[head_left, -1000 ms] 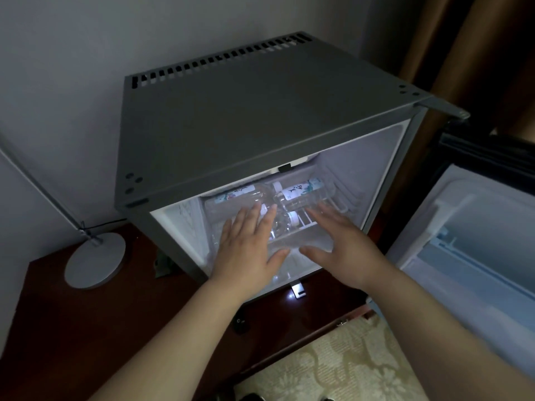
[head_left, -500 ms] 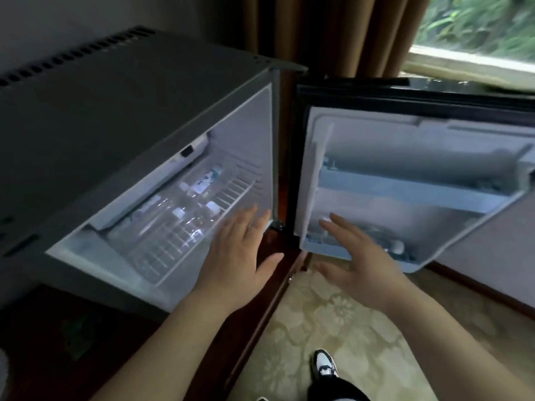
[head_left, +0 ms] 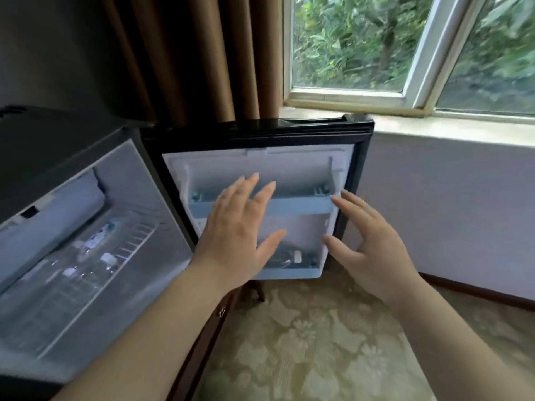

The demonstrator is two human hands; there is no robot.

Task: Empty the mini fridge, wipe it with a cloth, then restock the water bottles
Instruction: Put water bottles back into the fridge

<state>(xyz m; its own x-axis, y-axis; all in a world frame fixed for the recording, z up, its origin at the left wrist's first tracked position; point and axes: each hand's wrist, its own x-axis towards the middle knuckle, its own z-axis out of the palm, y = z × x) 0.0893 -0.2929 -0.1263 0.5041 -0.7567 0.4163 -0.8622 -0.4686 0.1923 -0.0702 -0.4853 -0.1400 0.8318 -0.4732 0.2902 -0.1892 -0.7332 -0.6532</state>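
The grey mini fridge (head_left: 58,146) stands open at the left. Clear water bottles (head_left: 92,250) lie on the wire shelf inside it. Its door (head_left: 260,157) is swung wide, showing a pale blue rail (head_left: 301,204) and a lower bin (head_left: 292,274). A bottle with a white cap (head_left: 296,256) lies in that bin. My left hand (head_left: 237,235) hovers with spread fingers in front of the door's inner face, holding nothing. My right hand (head_left: 373,250) is open by the door's right edge, also empty. No cloth is in view.
Brown curtains (head_left: 188,59) hang behind the fridge. A window (head_left: 376,47) and its sill (head_left: 448,128) run along the right. Below lies patterned carpet (head_left: 304,342). The dark wooden cabinet's edge (head_left: 220,314) shows under the fridge.
The view and both hands have swung right, from the bottles on the fridge shelf to the open door. Both hands stay open and empty.
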